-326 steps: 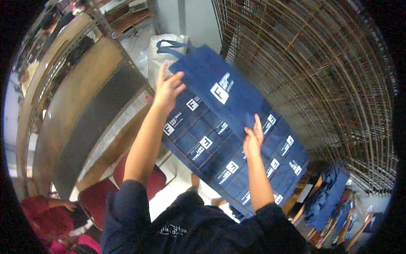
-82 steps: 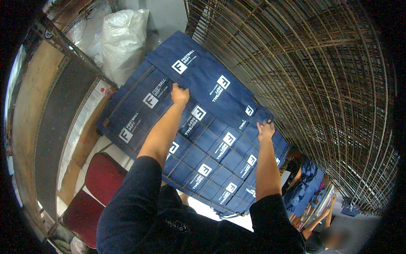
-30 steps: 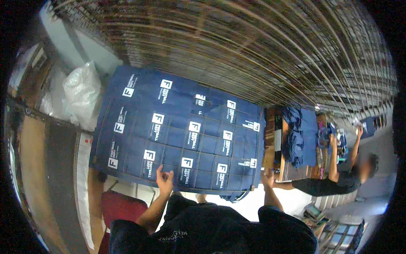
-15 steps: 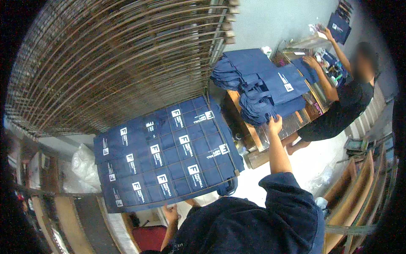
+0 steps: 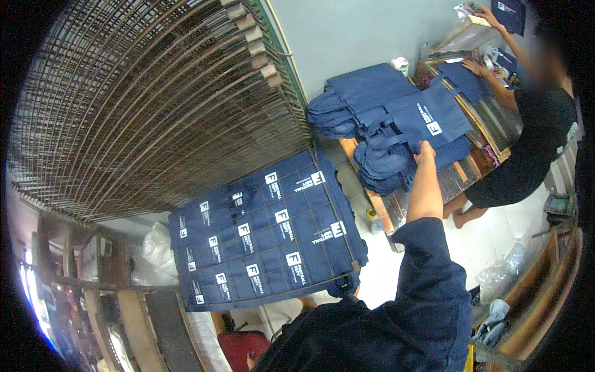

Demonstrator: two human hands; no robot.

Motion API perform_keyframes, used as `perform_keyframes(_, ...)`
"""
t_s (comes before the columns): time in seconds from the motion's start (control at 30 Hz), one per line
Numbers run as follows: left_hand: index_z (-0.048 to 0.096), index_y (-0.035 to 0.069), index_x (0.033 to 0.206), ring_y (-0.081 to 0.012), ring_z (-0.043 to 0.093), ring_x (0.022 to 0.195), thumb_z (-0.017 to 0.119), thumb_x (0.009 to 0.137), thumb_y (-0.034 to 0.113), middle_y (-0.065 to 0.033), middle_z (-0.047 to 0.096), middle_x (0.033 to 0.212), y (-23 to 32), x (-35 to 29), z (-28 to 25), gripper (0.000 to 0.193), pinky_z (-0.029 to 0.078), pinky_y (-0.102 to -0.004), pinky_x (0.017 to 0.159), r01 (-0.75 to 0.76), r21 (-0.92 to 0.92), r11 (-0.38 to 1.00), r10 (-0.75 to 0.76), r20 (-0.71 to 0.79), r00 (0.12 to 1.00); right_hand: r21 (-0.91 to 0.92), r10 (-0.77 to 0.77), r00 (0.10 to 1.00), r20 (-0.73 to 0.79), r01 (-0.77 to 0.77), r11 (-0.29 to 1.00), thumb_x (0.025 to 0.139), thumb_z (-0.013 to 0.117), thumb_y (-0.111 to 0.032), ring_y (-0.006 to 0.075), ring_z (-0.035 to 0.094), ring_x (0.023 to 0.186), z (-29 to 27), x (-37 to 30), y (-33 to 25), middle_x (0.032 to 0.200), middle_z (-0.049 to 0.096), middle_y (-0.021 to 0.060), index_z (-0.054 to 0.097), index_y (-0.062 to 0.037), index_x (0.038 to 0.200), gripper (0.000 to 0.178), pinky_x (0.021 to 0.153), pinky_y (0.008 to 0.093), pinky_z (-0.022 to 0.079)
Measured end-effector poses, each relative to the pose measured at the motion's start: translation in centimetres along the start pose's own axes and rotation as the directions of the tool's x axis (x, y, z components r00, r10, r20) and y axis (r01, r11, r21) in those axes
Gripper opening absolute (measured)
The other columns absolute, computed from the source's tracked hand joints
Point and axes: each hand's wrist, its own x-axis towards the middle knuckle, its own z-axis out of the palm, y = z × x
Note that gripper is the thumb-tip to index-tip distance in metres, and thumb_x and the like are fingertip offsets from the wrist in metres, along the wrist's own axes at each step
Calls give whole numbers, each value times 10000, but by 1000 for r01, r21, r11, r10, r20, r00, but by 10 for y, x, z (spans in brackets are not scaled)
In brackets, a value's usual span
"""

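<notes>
My right hand point(image 5: 425, 152) reaches to the far right and pinches the near edge of a navy fabric bag point(image 5: 447, 115) with a white print. That bag lies on top of a pile of navy bags point(image 5: 379, 164) with handles, on a wooden table. My left hand point(image 5: 251, 361) barely shows at the lower edge beside a red seat; its fingers are hidden. In front of me, printed navy bags point(image 5: 266, 232) lie in rows on a wire rack shelf point(image 5: 313, 282).
Many raised wire shelves point(image 5: 180, 105) stack up at the upper left. A co-worker in black point(image 5: 527, 146) works at the table's far right, one hand on navy fabric point(image 5: 468, 77). Wooden boards point(image 5: 533, 297) stand at the right, clear plastic point(image 5: 161, 251) at the left.
My right hand has moved from the pile's near edge up to the printed bag. My left hand has drawn back from the rack's near edge toward the lower border. The view has shifted.
</notes>
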Motion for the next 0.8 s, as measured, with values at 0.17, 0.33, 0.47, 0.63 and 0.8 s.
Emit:
perform_keyframes(0.17, 413, -40, 1157, -213, 531, 957, 753, 651, 243, -165, 544, 1063, 1, -45, -31, 672, 448, -321, 788, 81, -39, 996, -84, -95, 992, 184, 214, 973, 88, -227, 956, 669, 632, -25, 354, 460, 1068, 19, -37, -11, 1236, 414, 169, 388, 3, 1197, 582, 825, 510, 414)
perform_keyframes(0.33, 426, -35, 1143, -203, 534, 955, 744, 660, 226, -160, 553, 1043, 27, -19, -37, 634, 452, -316, 780, -50, -82, 995, 39, -135, 990, 185, -252, 953, 169, 221, 958, 643, 606, 52, 308, 483, 1011, 14, 9, -20, 1145, 447, 155, 361, -20, 1164, 581, 735, 461, 464)
perform_keyframes(0.47, 435, -4, 1161, -194, 549, 870, 702, 712, 193, -153, 562, 978, 115, -4, -32, 558, 457, -308, 727, 2, -736, 677, 148, 139, 979, 194, -503, 752, 426, 466, 863, 693, 665, -18, 163, 528, 718, 1, -123, -57, 961, 509, 84, 173, -92, 1297, 783, 552, 277, 407)
perform_keyframes(0.63, 430, -16, 1173, -115, 511, 778, 650, 781, 180, -42, 570, 794, 302, -10, -19, 491, 417, -249, 700, -356, -683, 638, 582, 125, 804, 271, -497, 514, 699, 453, 849, 749, 623, -107, 125, 555, 725, -37, -280, -81, 875, 536, 49, 287, -107, 1278, 627, 586, 282, 465)
perform_keyframes(0.8, 325, 91, 1305, -286, 392, 1170, 290, 794, 686, -173, 423, 1249, 476, -96, 9, 785, 303, -467, 965, 250, -591, 766, 502, 795, 341, 68, -125, 232, 965, 238, 969, 728, 563, -114, 163, 581, 809, -72, -368, -79, 973, 567, 83, 425, -73, 1230, 522, 699, 306, 488)
